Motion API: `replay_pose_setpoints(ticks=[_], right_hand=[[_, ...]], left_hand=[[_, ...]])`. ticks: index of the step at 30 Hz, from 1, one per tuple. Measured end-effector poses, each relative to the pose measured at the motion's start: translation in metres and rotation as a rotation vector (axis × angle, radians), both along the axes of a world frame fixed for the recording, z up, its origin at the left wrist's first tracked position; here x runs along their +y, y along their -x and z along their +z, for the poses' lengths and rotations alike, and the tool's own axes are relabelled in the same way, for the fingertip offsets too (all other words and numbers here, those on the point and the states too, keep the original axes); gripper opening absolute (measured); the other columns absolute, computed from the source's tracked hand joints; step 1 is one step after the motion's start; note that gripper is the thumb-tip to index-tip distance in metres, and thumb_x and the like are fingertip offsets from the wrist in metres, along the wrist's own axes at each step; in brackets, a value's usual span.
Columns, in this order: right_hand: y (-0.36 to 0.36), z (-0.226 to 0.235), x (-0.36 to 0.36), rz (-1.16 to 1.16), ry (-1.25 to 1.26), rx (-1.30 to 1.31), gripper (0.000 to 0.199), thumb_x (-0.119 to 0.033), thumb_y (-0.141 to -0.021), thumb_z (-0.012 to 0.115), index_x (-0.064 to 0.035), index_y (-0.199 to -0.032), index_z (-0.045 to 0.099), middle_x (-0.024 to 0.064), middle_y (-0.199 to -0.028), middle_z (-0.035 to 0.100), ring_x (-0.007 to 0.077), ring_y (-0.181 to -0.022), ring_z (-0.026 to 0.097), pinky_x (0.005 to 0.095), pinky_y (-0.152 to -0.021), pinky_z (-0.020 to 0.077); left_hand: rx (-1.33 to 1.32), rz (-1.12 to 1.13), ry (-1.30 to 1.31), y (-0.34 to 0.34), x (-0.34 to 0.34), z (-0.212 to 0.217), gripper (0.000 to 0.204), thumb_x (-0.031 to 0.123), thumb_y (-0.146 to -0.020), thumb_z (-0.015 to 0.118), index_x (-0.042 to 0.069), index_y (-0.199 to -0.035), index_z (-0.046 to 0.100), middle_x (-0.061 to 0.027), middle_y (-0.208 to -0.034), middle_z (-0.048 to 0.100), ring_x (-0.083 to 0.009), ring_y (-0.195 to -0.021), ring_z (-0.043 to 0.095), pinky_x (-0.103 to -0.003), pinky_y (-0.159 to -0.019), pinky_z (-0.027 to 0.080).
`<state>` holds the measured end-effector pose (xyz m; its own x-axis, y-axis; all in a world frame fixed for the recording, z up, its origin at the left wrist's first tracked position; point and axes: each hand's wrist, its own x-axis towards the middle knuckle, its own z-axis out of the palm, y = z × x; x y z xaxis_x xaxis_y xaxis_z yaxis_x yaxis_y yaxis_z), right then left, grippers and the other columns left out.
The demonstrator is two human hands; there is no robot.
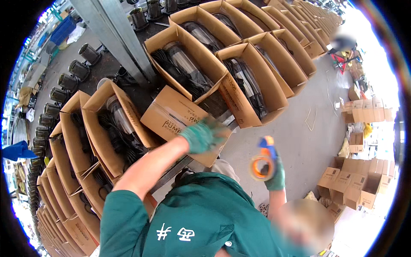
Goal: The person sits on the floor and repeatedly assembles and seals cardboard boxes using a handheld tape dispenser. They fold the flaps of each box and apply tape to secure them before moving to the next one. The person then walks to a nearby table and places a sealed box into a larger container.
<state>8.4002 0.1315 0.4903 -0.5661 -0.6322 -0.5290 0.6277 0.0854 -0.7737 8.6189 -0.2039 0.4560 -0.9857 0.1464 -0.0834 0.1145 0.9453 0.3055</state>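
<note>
My left hand (202, 136), in a green glove, lies over the closed cardboard carton (171, 112) in front of me. Its fingers look stretched out, though motion blurs them. The carton is brown with dark print on its top, and the hand hides its right part. To the right, clear of the carton, my right hand (277, 177), also gloved in green, grips a tape dispenser (266, 150). This tool has blue and orange parts and carries a roll of orange-brown tape (260, 167).
Open cartons holding pumps and black cables stand beyond the closed one (184, 64) and to its left (117, 124). A metal post (115, 38) rises behind it. Dark metal pump parts (79, 68) line the left side. Empty cartons (355, 180) sit on the right floor.
</note>
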Motion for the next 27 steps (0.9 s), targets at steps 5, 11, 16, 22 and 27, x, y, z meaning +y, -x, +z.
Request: replay_pose_setpoints(ticks=[5, 11, 16, 22, 27], right_hand=[[-0.024, 0.055, -0.028, -0.211, 0.233, 0.108, 0.071, -0.047, -0.102, 0.059, -0.0073, -0.157, 0.042, 0.0090, -0.144, 0.060, 0.0248, -0.122, 0.064, 0.0436, -0.106, 0.0535], [0.009, 0.091, -0.112, 0.156, 0.258, 0.415, 0.100, -0.046, -0.084, 0.085, 0.0045, -0.156, 0.037, 0.0150, -0.144, 0.057, 0.0254, -0.129, 0.059, 0.0405, -0.109, 0.0486], [0.066, 0.100, -0.173, 0.393, 0.245, 0.358, 0.089, -0.032, -0.087, 0.086, -0.0003, -0.157, 0.040, 0.0148, -0.141, 0.059, 0.0235, -0.123, 0.062, 0.0389, -0.105, 0.0518], [0.082, 0.089, -0.214, 0.610, 0.270, 0.275, 0.089, -0.033, -0.088, 0.086, 0.0014, -0.156, 0.040, 0.0134, -0.137, 0.061, 0.0197, -0.120, 0.063, 0.0360, -0.104, 0.0521], [0.068, 0.092, -0.221, 0.689, 0.273, 0.252, 0.088, -0.032, -0.090, 0.085, -0.0012, -0.158, 0.038, 0.0147, -0.141, 0.059, 0.0189, -0.123, 0.060, 0.0349, -0.105, 0.0498]], left_hand=[[-0.009, 0.437, 0.117, -0.043, -0.056, 0.003, 0.054, 0.040, -0.102, 0.055, 0.026, -0.154, 0.052, -0.0091, -0.169, 0.033, -0.0326, -0.158, 0.023, -0.063, -0.128, 0.010], [0.149, 1.061, -0.291, -0.032, -0.040, 0.035, 0.023, 0.021, -0.098, 0.067, 0.009, -0.117, 0.069, -0.0156, -0.123, 0.066, -0.0325, -0.110, 0.066, -0.049, -0.096, 0.052], [0.629, 1.124, 0.066, 0.004, -0.048, 0.088, 0.020, 0.027, -0.094, 0.074, 0.008, -0.098, 0.067, -0.0086, -0.092, 0.066, -0.0301, -0.101, 0.065, -0.047, -0.101, 0.048], [-0.364, 1.047, 0.293, 0.065, -0.089, 0.084, 0.032, 0.046, -0.097, 0.063, 0.017, -0.106, 0.075, -0.0079, -0.108, 0.073, -0.0282, -0.113, 0.066, -0.053, -0.119, 0.032], [-0.631, 1.086, 0.291, 0.086, -0.159, 0.083, 0.057, 0.063, -0.086, 0.072, 0.014, -0.115, 0.075, -0.0103, -0.114, 0.075, -0.0314, -0.111, 0.070, -0.049, -0.105, 0.048]])
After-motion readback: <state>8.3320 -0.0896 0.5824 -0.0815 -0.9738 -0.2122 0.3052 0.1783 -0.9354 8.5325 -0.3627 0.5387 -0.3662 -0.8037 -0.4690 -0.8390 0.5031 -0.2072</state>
